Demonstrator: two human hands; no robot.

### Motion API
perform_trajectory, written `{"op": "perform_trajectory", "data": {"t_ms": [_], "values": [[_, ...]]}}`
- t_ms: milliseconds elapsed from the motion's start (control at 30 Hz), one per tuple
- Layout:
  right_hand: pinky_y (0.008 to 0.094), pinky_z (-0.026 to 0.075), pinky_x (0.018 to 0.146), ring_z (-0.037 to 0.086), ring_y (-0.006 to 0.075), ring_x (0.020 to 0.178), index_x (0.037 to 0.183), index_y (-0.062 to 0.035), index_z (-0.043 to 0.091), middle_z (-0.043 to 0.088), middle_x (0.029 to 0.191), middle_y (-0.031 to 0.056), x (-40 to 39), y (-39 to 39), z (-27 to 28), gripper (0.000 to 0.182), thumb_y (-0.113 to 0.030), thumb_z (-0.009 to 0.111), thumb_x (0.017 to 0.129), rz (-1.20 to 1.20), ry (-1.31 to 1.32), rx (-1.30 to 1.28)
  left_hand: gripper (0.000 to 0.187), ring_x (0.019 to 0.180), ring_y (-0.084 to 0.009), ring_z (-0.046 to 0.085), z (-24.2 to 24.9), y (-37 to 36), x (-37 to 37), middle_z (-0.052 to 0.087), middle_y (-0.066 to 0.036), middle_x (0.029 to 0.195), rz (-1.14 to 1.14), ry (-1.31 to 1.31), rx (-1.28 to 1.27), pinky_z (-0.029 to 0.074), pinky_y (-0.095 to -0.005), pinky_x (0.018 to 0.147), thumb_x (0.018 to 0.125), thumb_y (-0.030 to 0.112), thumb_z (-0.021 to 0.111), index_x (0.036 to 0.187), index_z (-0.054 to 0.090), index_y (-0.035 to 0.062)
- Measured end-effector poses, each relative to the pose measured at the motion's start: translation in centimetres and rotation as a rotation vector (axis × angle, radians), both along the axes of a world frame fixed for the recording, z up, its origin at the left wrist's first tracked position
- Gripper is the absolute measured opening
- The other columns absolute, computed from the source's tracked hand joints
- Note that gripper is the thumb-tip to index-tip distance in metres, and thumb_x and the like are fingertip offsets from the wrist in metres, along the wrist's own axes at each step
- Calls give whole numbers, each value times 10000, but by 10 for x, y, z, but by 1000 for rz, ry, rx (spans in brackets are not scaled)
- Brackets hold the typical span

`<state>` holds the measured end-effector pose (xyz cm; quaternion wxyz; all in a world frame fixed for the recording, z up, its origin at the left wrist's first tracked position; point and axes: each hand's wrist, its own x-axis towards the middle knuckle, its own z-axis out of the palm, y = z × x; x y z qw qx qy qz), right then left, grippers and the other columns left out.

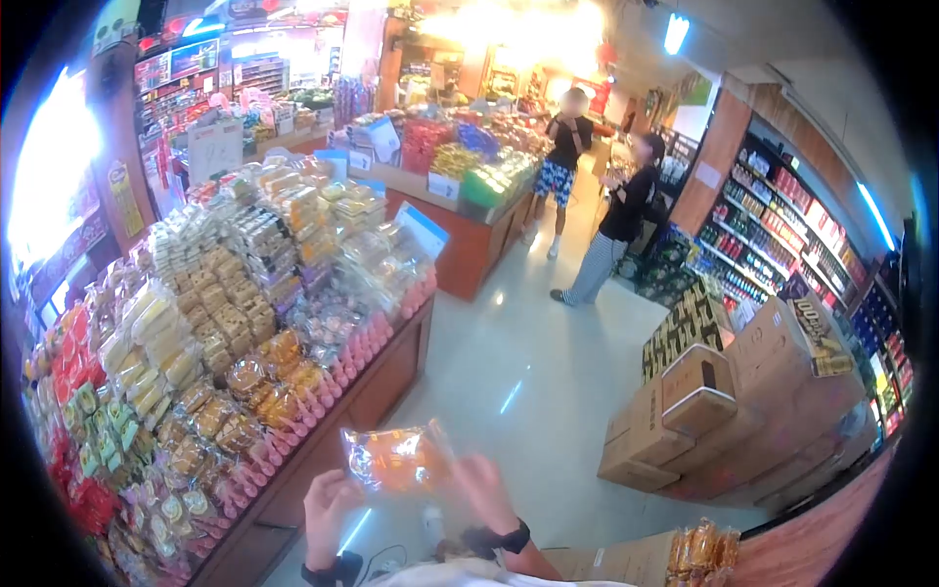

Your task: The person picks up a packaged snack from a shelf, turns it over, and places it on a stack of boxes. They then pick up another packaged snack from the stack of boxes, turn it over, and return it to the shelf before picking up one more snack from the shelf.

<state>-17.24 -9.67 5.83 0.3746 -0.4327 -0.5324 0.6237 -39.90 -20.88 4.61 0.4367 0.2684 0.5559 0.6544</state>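
Note:
A clear plastic packet of orange snacks point(396, 460) is held up in front of me, its wrapper shining with reflections. At its lower left corner, my left hand point(331, 497) is closed on the plastic. My right hand point(481, 489) pinches the packet's right side, where the clear wrapper is somewhat blurred. Each wrist has a dark band. Left of my hands, similar orange packets point(274, 367) lie on a display stand point(377, 386) among stacked wrapped snacks. At the bottom right, more wrapped orange-brown packets point(706, 553) sit by an opened cardboard box point(626, 560).
Pink trim point(293, 416) lines the stand's edge. Large cardboard cartons point(773, 391) are stacked on the right, before bottle shelves point(768, 225). Two people point(626, 210) stand in the aisle ahead, beside another snack counter point(469, 245). Shiny floor point(518, 362) runs between.

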Motion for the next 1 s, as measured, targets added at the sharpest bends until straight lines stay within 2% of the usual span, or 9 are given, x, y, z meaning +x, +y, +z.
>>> {"op": "perform_trajectory", "data": {"t_ms": [133,267,400,433,533,633,733,1000], "values": [[242,494,759,596,87,870,1052,4,563,629,970,51,13,29,-11,151,-118,543,966,-60,74,112,314,845,-149,654,6,50,6,654,-116,1043,-125,-31,11,546,-257,748,947,49,538,1239,473,-46],[274,523,814,629,125,892,1055,10,567,644,997,75,39,59,-6,144,-102,535,970,-168,145,131,250,838,-116,636,20,100,34,664,-77,973,-257,5,-9,516,-224,737,929,80,591,1141,588,-52],[242,491,695,626,104,796,991,-18,604,652,881,39,63,96,-6,104,-98,564,936,-302,208,170,259,869,-101,610,24,143,59,672,-47,952,-314,79,21,482,-237,793,914,91,620,1127,629,-56],[239,485,705,613,101,789,961,-15,600,637,868,27,65,103,5,86,-87,562,933,-323,230,141,277,884,-101,605,24,151,64,674,-52,976,-317,70,33,477,-243,812,912,91,624,1147,627,-57],[240,482,710,595,89,801,958,-20,589,616,878,18,76,128,4,72,-83,562,936,-346,233,134,286,908,-109,609,22,173,74,677,-68,1017,-313,112,80,479,-248,828,913,91,623,1158,625,-56],[244,481,717,576,78,805,976,-27,578,600,897,12,81,156,-27,67,-81,558,941,-374,281,91,294,926,-118,618,15,193,82,678,-79,1044,-282,119,98,489,-258,837,922,97,613,1174,621,-54],[304,546,752,631,142,845,1011,1,563,631,962,78,74,177,-45,79,-35,538,945,-367,173,176,297,934,-124,626,11,205,80,678,-86,1059,-229,56,73,505,-261,822,936,108,596,1187,617,-50],[303,555,745,651,174,827,1055,18,527,644,995,110,13,209,-60,115,-59,524,969,-109,124,28,235,816,-89,611,-10,216,35,671,-34,916,33,73,-67,500,-231,717,954,110,557,1104,647,-47]]}}
